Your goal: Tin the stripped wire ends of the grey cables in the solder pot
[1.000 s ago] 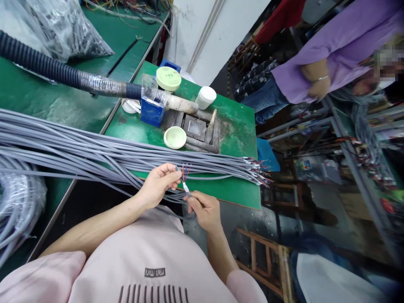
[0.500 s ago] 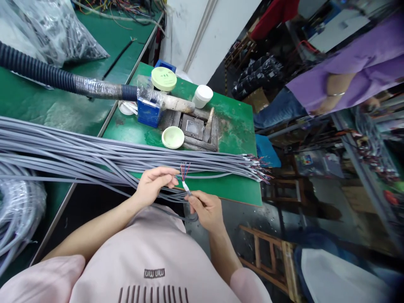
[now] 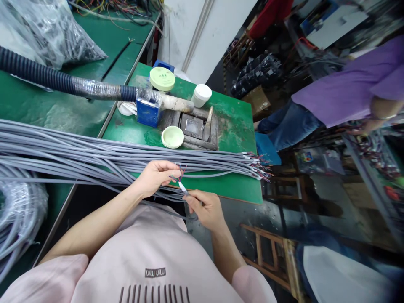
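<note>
My right hand [image 3: 205, 207] is closed around the end of a grey cable [image 3: 186, 193], just below its white sleeve [image 3: 182, 185]. Thin coloured wires [image 3: 181, 171] fan out from the sleeve. My left hand [image 3: 159, 176] pinches some of these wires between thumb and fingertips; which strands it has is too small to tell. Behind both hands a thick bundle of grey cables [image 3: 151, 155] lies across the green bench [image 3: 227, 187]. The bundle's stripped wire ends [image 3: 260, 166] point right, near the bench's edge.
Beyond the bundle stand a soldering pot [image 3: 193, 126], a pale green dish [image 3: 172, 137], a white jar [image 3: 201, 95] and a round green-lidded tin [image 3: 162, 79]. A black hose [image 3: 41, 73] runs to a blue block [image 3: 147, 112]. A person in purple [image 3: 347, 88] stands at right, near a wooden stool [image 3: 271, 252].
My left hand has moved right and onto the fanned wires, its fingertips now closing on them. My right hand keeps its hold on the cable. The person in purple has shifted right.
</note>
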Motion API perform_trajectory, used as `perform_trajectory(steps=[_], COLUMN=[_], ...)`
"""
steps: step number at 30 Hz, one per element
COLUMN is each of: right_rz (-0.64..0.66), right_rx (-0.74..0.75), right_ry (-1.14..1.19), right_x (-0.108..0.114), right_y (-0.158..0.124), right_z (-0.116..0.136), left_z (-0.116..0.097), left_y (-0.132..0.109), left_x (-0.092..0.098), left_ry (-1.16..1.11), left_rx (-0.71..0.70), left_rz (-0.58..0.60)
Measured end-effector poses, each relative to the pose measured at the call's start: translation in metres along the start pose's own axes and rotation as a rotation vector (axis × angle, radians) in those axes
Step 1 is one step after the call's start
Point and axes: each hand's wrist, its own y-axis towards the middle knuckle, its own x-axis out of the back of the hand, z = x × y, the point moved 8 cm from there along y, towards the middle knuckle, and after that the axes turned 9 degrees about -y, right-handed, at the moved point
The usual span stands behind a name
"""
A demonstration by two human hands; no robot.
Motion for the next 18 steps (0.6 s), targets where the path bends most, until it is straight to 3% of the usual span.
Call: perform_trajectory(steps=[4,7,12,18], right_rz=[0.165,0.206,0.077,-0.181], right_rx=[-0.124,-0.172,-0.201,-0.195], right_ry=[0.129,0.227,0.402,0.497], right_x=[-0.01,-0.016,-0.017,-0.01], right_y=[0.008,0.021,0.04,0.038], right_z=[-0.009,-0.009,-0.006,-0.007], left_z=[0.002,0.006,-0.005,-0.003], left_y=[-0.004,-0.009,-0.017,-0.017], left_x=[-0.004,-0.009,-0.009,-0.014], left_ry=[-0.013,0.026,0.072,0.036], left_rx=[-0.084,-0.131,-0.366,-0.422], left_rz=[-0.012,-0.019,-0.093,-0.059])
